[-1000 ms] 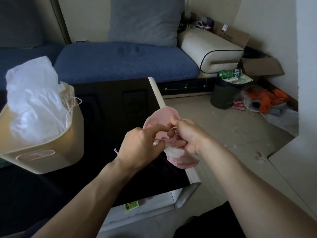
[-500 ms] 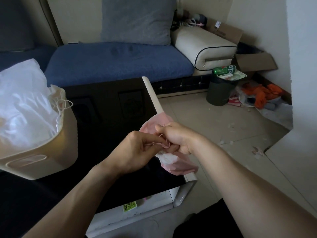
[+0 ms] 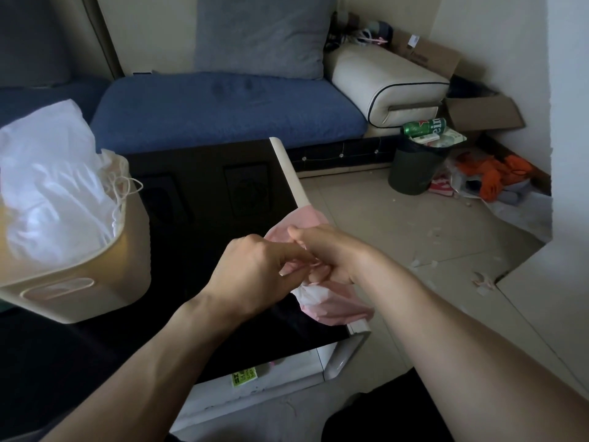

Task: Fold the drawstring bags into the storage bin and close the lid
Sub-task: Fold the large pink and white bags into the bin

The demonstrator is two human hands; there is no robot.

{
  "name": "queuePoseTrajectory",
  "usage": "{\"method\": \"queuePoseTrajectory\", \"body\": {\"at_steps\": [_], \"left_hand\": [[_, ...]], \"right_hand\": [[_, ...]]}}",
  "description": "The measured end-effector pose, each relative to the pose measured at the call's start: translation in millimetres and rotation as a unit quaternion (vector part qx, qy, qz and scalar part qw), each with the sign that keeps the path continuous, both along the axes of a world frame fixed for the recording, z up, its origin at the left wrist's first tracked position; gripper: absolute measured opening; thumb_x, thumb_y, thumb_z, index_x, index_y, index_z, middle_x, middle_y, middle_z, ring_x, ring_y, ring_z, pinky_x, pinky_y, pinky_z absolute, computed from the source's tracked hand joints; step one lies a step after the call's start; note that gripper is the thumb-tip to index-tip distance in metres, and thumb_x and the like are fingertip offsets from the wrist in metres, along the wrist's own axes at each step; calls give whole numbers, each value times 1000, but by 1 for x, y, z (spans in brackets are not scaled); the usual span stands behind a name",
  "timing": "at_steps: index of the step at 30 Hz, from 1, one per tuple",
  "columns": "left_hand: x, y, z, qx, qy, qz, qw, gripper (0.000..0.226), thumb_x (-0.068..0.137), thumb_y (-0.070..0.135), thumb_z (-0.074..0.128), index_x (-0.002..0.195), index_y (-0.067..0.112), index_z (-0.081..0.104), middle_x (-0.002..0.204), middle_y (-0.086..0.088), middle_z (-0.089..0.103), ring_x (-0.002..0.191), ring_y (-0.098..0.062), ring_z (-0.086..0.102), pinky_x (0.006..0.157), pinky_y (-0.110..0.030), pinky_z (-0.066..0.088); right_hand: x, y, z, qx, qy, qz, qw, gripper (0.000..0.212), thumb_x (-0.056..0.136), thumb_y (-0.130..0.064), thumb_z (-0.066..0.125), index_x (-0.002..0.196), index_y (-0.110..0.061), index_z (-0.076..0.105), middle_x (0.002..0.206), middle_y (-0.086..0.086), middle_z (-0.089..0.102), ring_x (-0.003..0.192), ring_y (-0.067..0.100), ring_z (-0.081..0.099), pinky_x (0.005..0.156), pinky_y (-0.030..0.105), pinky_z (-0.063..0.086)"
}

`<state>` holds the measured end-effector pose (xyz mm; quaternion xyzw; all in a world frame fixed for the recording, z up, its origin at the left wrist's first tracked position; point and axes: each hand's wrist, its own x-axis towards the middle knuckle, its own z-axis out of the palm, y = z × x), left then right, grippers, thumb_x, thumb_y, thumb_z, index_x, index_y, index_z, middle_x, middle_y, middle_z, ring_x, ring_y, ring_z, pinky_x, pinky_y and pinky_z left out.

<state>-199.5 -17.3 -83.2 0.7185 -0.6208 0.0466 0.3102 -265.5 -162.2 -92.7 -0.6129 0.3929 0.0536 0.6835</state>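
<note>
I hold the pink drawstring bag point(image 3: 331, 309) over the right edge of the black table point(image 3: 204, 199), at about 5 o'clock from the table's middle. My left hand point(image 3: 255, 275) and my right hand point(image 3: 328, 253) are close together, both with curled fingers pinching the bag near its mouth; I think the thin cord is between the fingertips, but this part is too small to see well. My hands cover the middle of the bag, so only its top and bottom parts show. The beige storage bin point(image 3: 83, 275) stands on the table at 9 o'clock, well apart from my hands, with white bags point(image 3: 47, 186) heaped above its rim. At 12 o'clock is the blue sofa point(image 3: 229, 110). At 2 o'clock, on the floor, stands a dark trash can point(image 3: 414, 170) with a green can point(image 3: 424, 126) on top.
</note>
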Motion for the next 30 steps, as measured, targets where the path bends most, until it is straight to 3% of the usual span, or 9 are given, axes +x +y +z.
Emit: {"method": "queuePoseTrajectory", "body": {"at_steps": [3, 7, 13, 16, 19, 23, 26, 28, 30], "left_hand": [[7, -1, -1, 35, 10, 100, 994, 18, 86, 42, 71, 94, 26, 77, 65, 9, 67, 60, -13, 64, 60, -32, 54], [20, 2, -4, 107, 100, 134, 980, 13, 86, 35, 68, 79, 25, 71, 61, 14, 59, 56, -4, 58, 55, -26, 50], [25, 3, -4, 175, 199, 103, 959, 9, 91, 25, 64, 84, 20, 66, 64, 7, 59, 53, 0, 54, 46, -15, 39], [20, 3, -2, 136, 227, 82, 961, 21, 91, 23, 65, 72, 16, 66, 58, -4, 59, 44, -6, 45, 44, -23, 38], [20, 3, 4, 79, 262, 88, 958, 20, 87, 21, 71, 68, 13, 68, 59, -10, 60, 48, -10, 45, 48, -27, 39], [25, 6, 11, 82, 425, 14, 901, 17, 84, 28, 76, 77, 13, 75, 52, -2, 51, 48, -11, 42, 49, -21, 35], [25, 6, 8, 36, 368, 55, 927, 16, 85, 27, 77, 77, 15, 72, 57, -4, 63, 49, -17, 55, 49, -29, 47], [23, 6, 6, -18, 280, 111, 953, 11, 84, 30, 77, 79, 21, 72, 65, -5, 69, 59, -25, 66, 59, -42, 57], [23, 7, 3, -54, 216, 130, 966, 9, 83, 34, 76, 82, 25, 73, 63, 2, 68, 57, -19, 64, 57, -41, 55]], "right_hand": [[-1, -4, 2, 15, -31, -63, 997, 45, 108, -39, 42, 89, -4, 62, 51, 7, 58, 34, 12, 43, 31, 19, 30], [-5, -8, 2, 4, -70, -91, 993, 52, 107, -42, 41, 85, -3, 67, 56, 5, 56, 35, 10, 42, 32, 20, 32], [-4, -1, 7, 48, -189, -38, 980, 42, 107, -37, 44, 84, -6, 61, 57, 3, 55, 41, 8, 36, 32, 16, 24], [-2, 4, 9, 54, -214, 3, 975, 40, 106, -38, 48, 86, -6, 62, 62, 4, 57, 46, 8, 40, 34, 17, 26], [-2, 1, 12, 89, -252, -23, 963, 35, 105, -33, 50, 86, -7, 64, 64, 4, 59, 48, 9, 45, 36, 17, 30], [-6, -10, 16, 167, -276, -76, 944, 26, 101, -24, 56, 90, -3, 66, 66, 3, 59, 51, 8, 48, 39, 17, 37], [-12, -15, 19, 191, -279, -36, 941, 16, 87, -16, 68, 91, 0, 72, 72, 5, 63, 54, 7, 48, 43, 16, 42], [-15, -15, 21, 162, -271, -19, 949, 27, 79, -11, 72, 99, 6, 71, 75, 7, 66, 54, 8, 49, 45, 16, 45], [-16, -16, 19, 94, -267, -23, 959, 37, 76, -13, 74, 106, 9, 70, 76, 10, 68, 50, 7, 51, 45, 15, 45]]}}
